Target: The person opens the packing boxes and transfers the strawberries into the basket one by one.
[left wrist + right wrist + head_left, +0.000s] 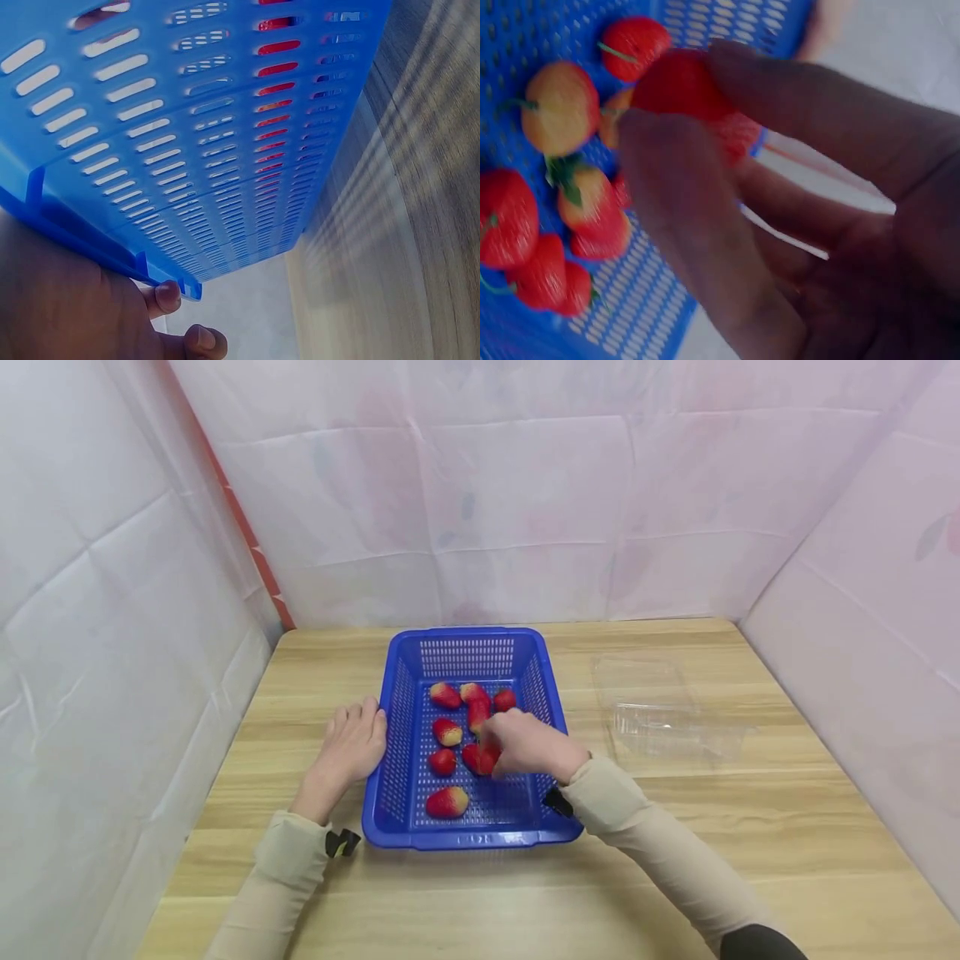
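Note:
A blue perforated plastic basket (472, 840) holds several red strawberries (447, 802) with pale yellow ends; some show green stems or leaves in the right wrist view. My right hand (528, 745) reaches down into the basket's right half. Between its thumb and fingers it pinches a red strawberry (681, 84), seen up close in the right wrist view and partly covered by the fingers. At the basket's left side, my left hand (352, 739) touches the rim, its fingers pointing forward. The left wrist view shows that hand partly behind the rim (67, 238).
Clear plastic containers (652, 714) lie on the wooden table (780, 827) to the right of the basket. Pale cloth walls (525, 510) enclose the table at the back and both sides.

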`<state>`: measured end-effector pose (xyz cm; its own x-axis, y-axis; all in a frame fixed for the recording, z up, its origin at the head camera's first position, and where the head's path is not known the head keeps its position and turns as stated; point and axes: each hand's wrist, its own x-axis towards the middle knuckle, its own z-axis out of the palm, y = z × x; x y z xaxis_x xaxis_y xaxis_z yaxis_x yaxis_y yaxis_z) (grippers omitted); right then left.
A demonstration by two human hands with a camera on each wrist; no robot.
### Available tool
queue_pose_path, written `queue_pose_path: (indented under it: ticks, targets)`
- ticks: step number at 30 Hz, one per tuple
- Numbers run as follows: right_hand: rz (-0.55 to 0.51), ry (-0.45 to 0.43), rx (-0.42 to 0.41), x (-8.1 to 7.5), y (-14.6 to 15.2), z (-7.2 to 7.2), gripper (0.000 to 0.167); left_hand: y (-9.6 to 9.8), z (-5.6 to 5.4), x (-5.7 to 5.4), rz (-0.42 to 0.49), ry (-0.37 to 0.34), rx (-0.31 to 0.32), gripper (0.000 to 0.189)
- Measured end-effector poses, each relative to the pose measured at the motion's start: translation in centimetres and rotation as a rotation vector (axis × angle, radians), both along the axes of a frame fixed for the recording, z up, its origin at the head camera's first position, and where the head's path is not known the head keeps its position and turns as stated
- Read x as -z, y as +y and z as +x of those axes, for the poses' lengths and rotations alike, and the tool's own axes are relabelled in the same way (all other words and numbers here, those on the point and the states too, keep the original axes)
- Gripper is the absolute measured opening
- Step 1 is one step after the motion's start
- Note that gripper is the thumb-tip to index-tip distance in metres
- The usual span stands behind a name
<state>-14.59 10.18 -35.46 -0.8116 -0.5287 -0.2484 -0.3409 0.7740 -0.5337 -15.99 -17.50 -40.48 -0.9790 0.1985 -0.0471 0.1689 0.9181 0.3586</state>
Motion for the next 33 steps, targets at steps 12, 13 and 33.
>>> queue_pose_path:
  ticks: [12, 13, 33]
  targets:
    - [0.215, -0.099, -0.153, 3.4, -2.8, 0.4, 0.025, 0.0, 0.1, 0.1, 0.004, 0.017, 0.005, 0.031]
    - [0.235, -0.075, -0.165, 3.7, -3.0, 0.4, 0.026, 0.0, 0.1, 0.1, 0.006, 0.019, 0.004, 0.031]
    - [0.245, -0.038, -0.148, 2.6, -3.0, 1.0, 0.030, -0.1, 0.1, -0.1, 0.000, 0.016, 0.002, 0.032]
